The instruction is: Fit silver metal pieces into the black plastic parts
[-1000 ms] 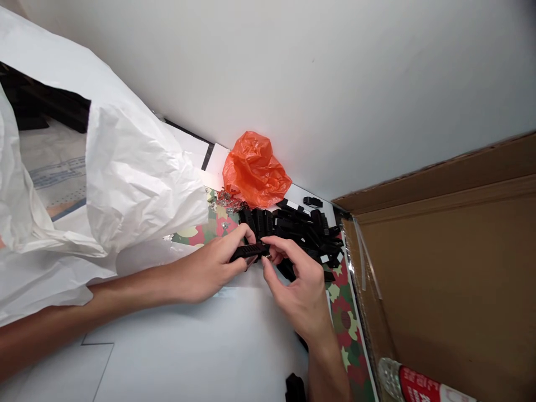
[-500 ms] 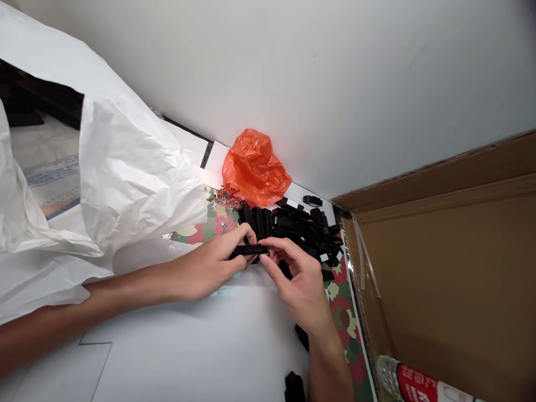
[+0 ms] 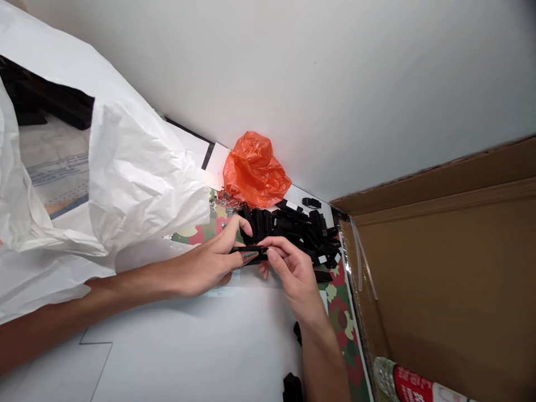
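My left hand (image 3: pixel 213 259) is closed around a slim black plastic piece (image 3: pixel 260 254), which points to the right. A shiny grey tapered strip (image 3: pixel 250 257) lies along the piece by my left fingers; its kind cannot be made out. My right hand (image 3: pixel 291 265) pinches the right end of the same black piece between thumb and forefinger. Whether something small sits in that pinch is hidden. Just behind the hands is a heap of similar black pieces (image 3: pixel 293 226), several with white ends. Small shiny metal parts (image 3: pixel 228 202) lie left of the heap.
A crumpled orange plastic bag (image 3: pixel 255 173) sits behind the heap against the wall. On the left, a large white bag (image 3: pixel 142 178) gapes over dark pieces. A cardboard box (image 3: pixel 452 268) stands to the right, with a red-labelled bottle (image 3: pixel 414 382). Camouflage-patterned sheet (image 3: pixel 345 321) covers the surface's edge.
The black piece has turned in my left hand, so the grey strip shows more clearly. My left thumb has lifted off it, and my right fingers have shifted slightly at its end.
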Demonstrator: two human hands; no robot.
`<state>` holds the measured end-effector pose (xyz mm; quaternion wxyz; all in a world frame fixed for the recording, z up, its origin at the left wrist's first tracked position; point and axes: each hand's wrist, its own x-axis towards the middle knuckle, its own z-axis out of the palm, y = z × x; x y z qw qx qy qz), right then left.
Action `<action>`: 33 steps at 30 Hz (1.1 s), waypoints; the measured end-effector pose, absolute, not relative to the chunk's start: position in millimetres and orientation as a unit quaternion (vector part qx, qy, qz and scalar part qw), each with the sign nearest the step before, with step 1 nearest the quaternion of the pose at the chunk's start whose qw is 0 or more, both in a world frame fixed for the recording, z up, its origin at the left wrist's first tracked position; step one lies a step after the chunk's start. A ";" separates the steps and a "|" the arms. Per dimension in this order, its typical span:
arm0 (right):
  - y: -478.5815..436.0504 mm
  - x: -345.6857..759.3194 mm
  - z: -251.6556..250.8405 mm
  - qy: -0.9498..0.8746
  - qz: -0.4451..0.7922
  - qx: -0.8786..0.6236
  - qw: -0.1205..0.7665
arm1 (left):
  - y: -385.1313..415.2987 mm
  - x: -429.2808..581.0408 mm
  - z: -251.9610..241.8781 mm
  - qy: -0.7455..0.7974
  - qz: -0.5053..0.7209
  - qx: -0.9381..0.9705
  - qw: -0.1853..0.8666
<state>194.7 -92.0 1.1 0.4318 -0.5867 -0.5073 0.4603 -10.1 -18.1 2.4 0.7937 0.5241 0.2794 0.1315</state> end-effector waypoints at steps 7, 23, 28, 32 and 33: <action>-93.8 190.5 3.9 -0.520 0.429 -0.594 0.439 | -15.5 -10.2 3.9 0.244 0.131 0.505 0.818; -88.7 182.1 -0.6 -0.534 0.395 -0.544 0.513 | -8.4 -2.8 3.9 0.246 0.137 0.485 0.828; -90.6 179.9 -0.2 -0.538 0.392 -0.560 0.494 | -9.6 -2.9 4.3 0.260 0.142 0.482 0.824; -91.8 179.0 0.8 -0.536 0.400 -0.562 0.486 | -9.1 -2.2 2.8 0.269 0.140 0.488 0.818; -92.0 179.0 0.6 -0.537 0.401 -0.562 0.485 | -8.9 -2.2 2.8 0.270 0.138 0.492 0.816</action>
